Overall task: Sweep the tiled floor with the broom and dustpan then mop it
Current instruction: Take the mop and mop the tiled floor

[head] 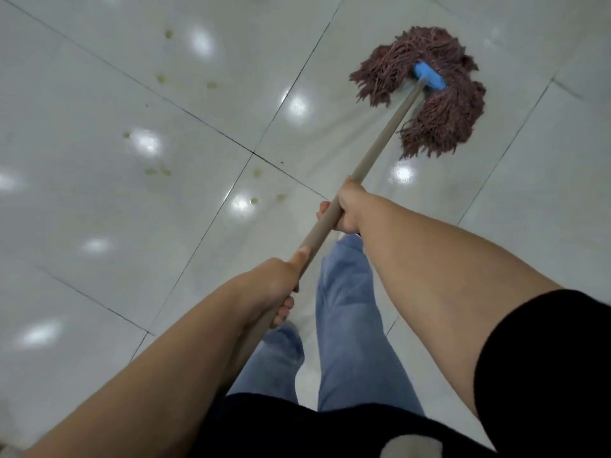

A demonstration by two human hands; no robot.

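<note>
Head view: yellowish spots (158, 171) dot the glossy white tiled floor (99, 94) left of the reddish-brown string mop head (439, 104), which lies spread flat on the tiles under its blue plastic clamp (429, 76). Blue jeans (344, 312) stand below the beige mop handle (377, 153). Both bare forearms reach forward. The right hand (348, 209) grips the handle nearer the mop head; the left hand (276, 285) grips it lower down, fingers wrapped around.

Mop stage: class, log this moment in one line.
phase: mopping | both hands grip mop handle | mop head on floor | yellowish spots remain
</note>
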